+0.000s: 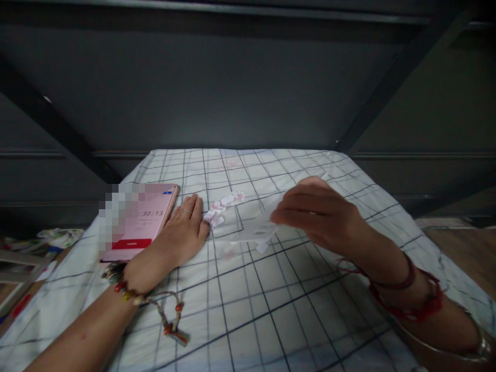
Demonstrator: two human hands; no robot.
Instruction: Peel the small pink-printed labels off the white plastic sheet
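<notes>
Pinching a filmy sheet (251,229), right hand (327,213) apparently positions it over the desk (294,310); left hand (185,226) lies flat, gripping nothing, toward left edge! Next likely needs care near scraps (217,205).

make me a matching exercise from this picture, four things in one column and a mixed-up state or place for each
1. phone
2. left hand
3. right hand
4. paper scraps

A. raised, holding a thin see-through piece
B. mostly lying between the hands
C. lit, showing digits
D. palm down on the checked cloth

Pairs: 1-C, 2-D, 3-A, 4-B
</notes>
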